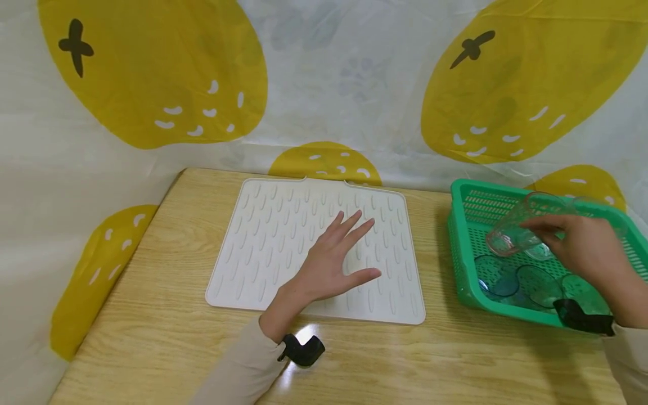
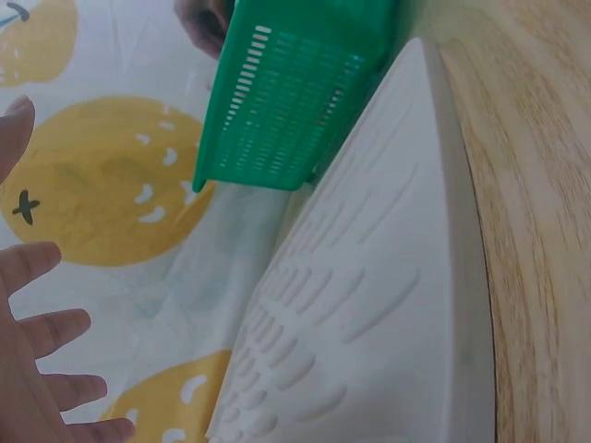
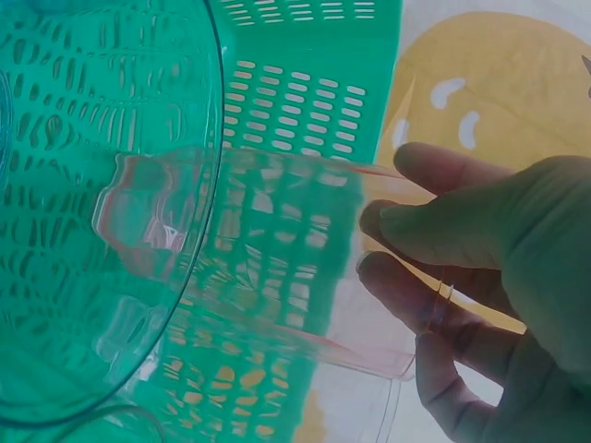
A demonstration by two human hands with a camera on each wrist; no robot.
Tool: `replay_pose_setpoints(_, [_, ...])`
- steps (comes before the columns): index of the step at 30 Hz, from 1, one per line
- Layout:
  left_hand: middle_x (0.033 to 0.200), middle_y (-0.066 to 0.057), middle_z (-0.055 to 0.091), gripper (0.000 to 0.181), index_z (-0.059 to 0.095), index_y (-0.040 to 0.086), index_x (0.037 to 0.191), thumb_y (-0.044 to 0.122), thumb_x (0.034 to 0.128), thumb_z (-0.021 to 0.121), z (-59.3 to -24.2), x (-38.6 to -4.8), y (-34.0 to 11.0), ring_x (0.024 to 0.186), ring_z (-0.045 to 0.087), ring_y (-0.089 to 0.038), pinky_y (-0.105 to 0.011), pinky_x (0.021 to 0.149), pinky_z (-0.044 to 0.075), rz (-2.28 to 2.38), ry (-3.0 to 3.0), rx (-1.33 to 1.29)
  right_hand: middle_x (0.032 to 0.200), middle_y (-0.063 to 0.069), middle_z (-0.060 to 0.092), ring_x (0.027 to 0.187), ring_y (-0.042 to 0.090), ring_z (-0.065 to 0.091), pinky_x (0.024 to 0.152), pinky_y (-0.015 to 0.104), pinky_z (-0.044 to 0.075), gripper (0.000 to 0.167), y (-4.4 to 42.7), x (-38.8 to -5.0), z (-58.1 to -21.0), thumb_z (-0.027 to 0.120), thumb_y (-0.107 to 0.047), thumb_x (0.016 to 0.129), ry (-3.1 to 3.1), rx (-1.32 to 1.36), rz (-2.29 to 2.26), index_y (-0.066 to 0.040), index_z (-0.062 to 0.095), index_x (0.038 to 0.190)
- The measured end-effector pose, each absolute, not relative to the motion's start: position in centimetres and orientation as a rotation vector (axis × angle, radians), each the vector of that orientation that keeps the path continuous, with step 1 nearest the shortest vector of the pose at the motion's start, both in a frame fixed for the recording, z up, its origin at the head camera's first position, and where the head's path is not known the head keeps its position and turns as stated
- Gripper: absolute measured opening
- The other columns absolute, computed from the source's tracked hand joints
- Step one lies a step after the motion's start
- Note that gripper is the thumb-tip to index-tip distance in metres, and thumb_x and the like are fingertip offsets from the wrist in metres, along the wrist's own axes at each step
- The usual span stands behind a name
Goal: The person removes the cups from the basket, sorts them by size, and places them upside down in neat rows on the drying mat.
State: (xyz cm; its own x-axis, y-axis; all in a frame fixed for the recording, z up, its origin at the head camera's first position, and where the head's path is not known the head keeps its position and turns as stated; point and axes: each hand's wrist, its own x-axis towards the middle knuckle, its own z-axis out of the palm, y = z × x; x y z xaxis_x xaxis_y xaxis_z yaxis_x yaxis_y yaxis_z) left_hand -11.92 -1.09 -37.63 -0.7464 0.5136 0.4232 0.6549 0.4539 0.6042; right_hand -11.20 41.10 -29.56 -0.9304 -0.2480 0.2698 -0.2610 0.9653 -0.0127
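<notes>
My right hand point(image 1: 589, 244) pinches the rim of a clear, pink-tinted drinking glass point(image 1: 513, 228) between thumb and fingers. The glass is tilted inside a green plastic basket point(image 1: 458, 253). In the right wrist view, the ridged wall of the glass point(image 3: 268, 254) shows beside a large round clear rim. My left hand point(image 1: 329, 267) is held over a white ridged drying mat point(image 1: 253, 247), its fingers spread and nothing in them. Those spread fingers point(image 2: 57, 330) also appear in the left wrist view, apart from the mat.
Inside the basket lie several more clear glass pieces, among them a bluish bowl or cup point(image 1: 496, 275). A wood-grain table point(image 1: 162, 315) carries mat and basket. Behind stands a white curtain point(image 1: 344, 84) with yellow fruit prints.
</notes>
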Motion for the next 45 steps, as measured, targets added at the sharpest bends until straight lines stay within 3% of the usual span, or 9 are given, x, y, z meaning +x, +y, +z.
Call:
replay_pose_setpoints(5, [0.155,-0.006,0.028,0.077,0.035,0.022,0.15,0.047,0.0833,0.067,-37.3,-12.0,-0.6,0.143,0.013,-0.032,-0.052,0.11,0.023,-1.153,-2.525,-1.028,0.085,0.027,0.067,0.038,0.011,0.031,0.039,0.03,0.023,0.019,40.7,-11.5,-29.5,0.068,0.005,0.082,-2.778,0.372,0.085,0.0,0.072,0.1])
replay_pose_setpoints(8, [0.154,-0.008,0.03,0.077,0.036,0.02,0.149,0.047,0.083,0.067,-37.2,-12.0,-0.4,0.143,0.014,-0.034,-0.05,0.111,0.022,-1.146,-2.52,-1.032,0.081,0.027,0.066,0.037,0.015,0.039,0.036,0.029,0.023,0.02,40.3,-11.6,-29.4,0.067,0.006,0.083,-2.726,0.359,0.104,0.002,0.071,0.102])
replay_pose_setpoints(12, [0.154,-0.008,0.03,0.078,0.036,0.02,0.149,0.047,0.0829,0.067,-37.1,-12.0,-0.3,0.143,0.014,-0.033,-0.046,0.113,0.018,-1.142,-2.504,-1.035,0.081,0.027,0.065,0.055,0.038,0.059,0.037,0.028,0.03,0.025,39.9,-11.7,-29.1,0.064,0.009,0.084,-2.731,0.294,0.161,0.005,0.067,0.109])
replay_pose_setpoints(18, [0.153,-0.008,0.03,0.078,0.037,0.019,0.149,0.045,0.0825,0.068,-36.9,-12.1,0.1,0.142,0.014,-0.034,-0.048,0.113,0.018,-1.156,-2.465,-1.044,0.085,0.029,0.063,0.07,0.048,0.06,0.04,0.026,0.032,0.031,39.6,-11.4,-28.5,0.059,0.009,0.088,-2.733,0.222,0.227,0.007,0.062,0.118])
replay_pose_setpoints(22, [0.153,-0.007,0.03,0.078,0.037,0.02,0.149,0.045,0.0825,0.069,-36.6,-12.1,0.4,0.142,0.015,-0.035,-0.052,0.111,0.021,-1.17,-2.457,-1.05,0.087,0.032,0.061,0.072,0.05,0.058,0.046,0.01,0.029,0.034,39.5,-11.1,-28.1,0.057,0.01,0.089,-2.704,0.149,0.32,0.007,0.059,0.123])
replay_pose_setpoints(25, [0.154,-0.006,0.03,0.077,0.037,0.021,0.149,0.045,0.0829,0.068,-36.4,-12.1,0.8,0.142,0.014,-0.035,-0.053,0.11,0.022,-1.178,-2.468,-1.047,0.092,0.033,0.059,0.068,0.013,0.061,0.053,0.001,0.024,0.037,39.5,-10.9,-27.7,0.055,0.009,0.091,-2.684,0.072,0.399,0.005,0.057,0.128])
replay_pose_setpoints(29, [0.154,-0.006,0.03,0.076,0.037,0.021,0.149,0.046,0.0837,0.068,-36.1,-12.1,1.2,0.142,0.014,-0.034,-0.053,0.11,0.023,-1.179,-2.487,-1.034,0.094,0.028,0.057,0.073,-0.022,0.028,0.061,0.001,0.025,0.038,39.5,-10.6,-27.3,0.05,0.005,0.095,-2.657,-0.026,0.476,0.001,0.054,0.133])
replay_pose_setpoints(36, [0.153,-0.007,0.03,0.076,0.036,0.022,0.149,0.045,0.0835,0.069,-35.9,-12.0,1.5,0.143,0.014,-0.033,-0.057,0.107,0.025,-1.206,-2.48,-1.014,0.087,-0.028,0.043,0.08,-0.012,0.039,0.069,0.003,0.029,0.041,39.1,-9.7,-26.6,0.048,0.001,0.097,-2.528,-0.079,0.736,-0.01,0.054,0.137])
replay_pose_setpoints(45, [0.154,-0.004,0.029,0.078,0.033,0.021,0.15,0.042,0.0847,0.069,-35.3,-12.0,2.3,0.143,0.017,-0.028,-0.048,0.112,0.02,-1.306,-2.436,-1.064,0.088,-0.027,0.048,0.082,-0.009,0.044,0.068,0.002,0.033,0.041,36.6,-9.0,-26.1,0.053,-0.001,0.096,-2.45,-0.055,0.87,-0.016,0.058,0.134])
